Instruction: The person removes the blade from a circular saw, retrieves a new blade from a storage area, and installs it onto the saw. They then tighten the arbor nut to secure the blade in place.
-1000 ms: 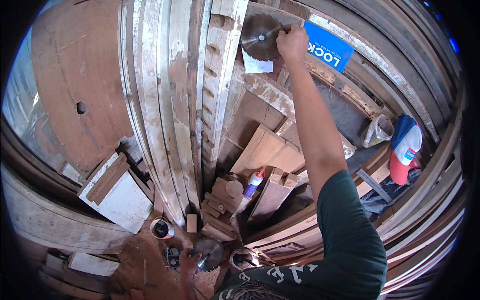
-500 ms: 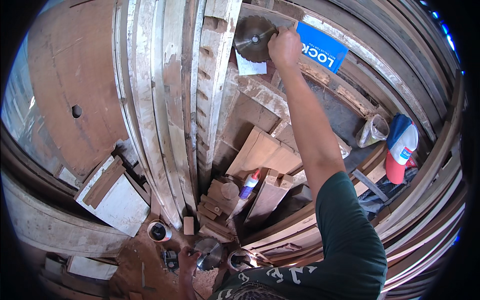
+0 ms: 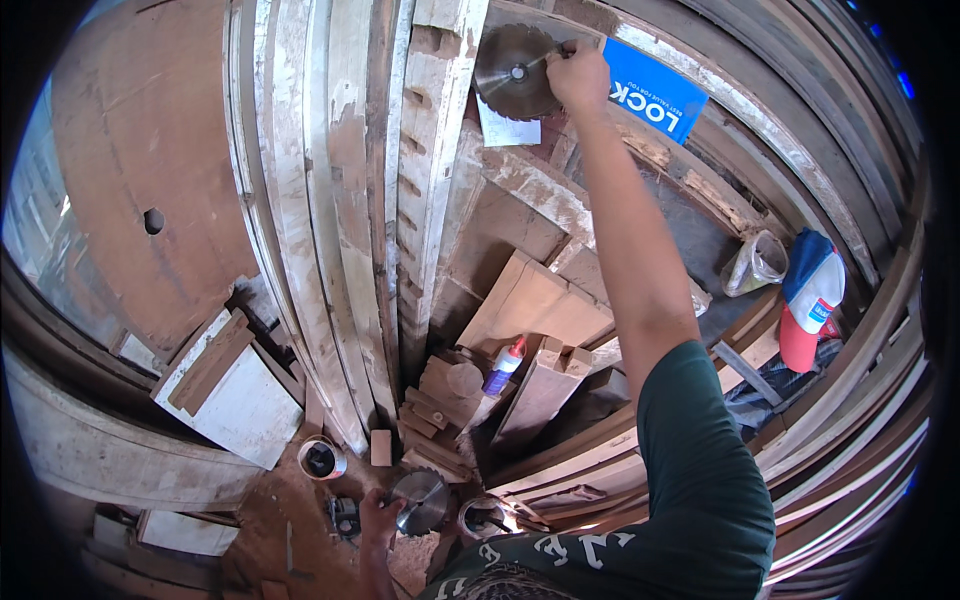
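Far ahead, my right hand (image 3: 580, 78) is closed on the toothed rim of a dark circular saw blade (image 3: 503, 88), with my arm stretched out. This blade stands nearly flat in front of a pale board, and a white paper sheet (image 3: 510, 127) shows below it. To its right is a blue printed panel (image 3: 655, 90). Low in the view, my left hand (image 3: 378, 520) grips a second, shinier circular saw blade (image 3: 422, 503) by its left edge. Some of my left fingers are hidden behind that blade.
Tall whitish timbers (image 3: 345, 190) stand left of my reach. A glue bottle (image 3: 504, 365) sits among wood blocks. A small bucket (image 3: 322, 458), a power tool (image 3: 344, 518) and another bucket (image 3: 485, 517) are near my left hand. A cap (image 3: 810, 295) hangs at right beside a plastic container (image 3: 755, 263).
The whole view has shifted slightly to the right. Both hands stay on their blades, and the upper blade with my right hand sits marginally higher in the picture.
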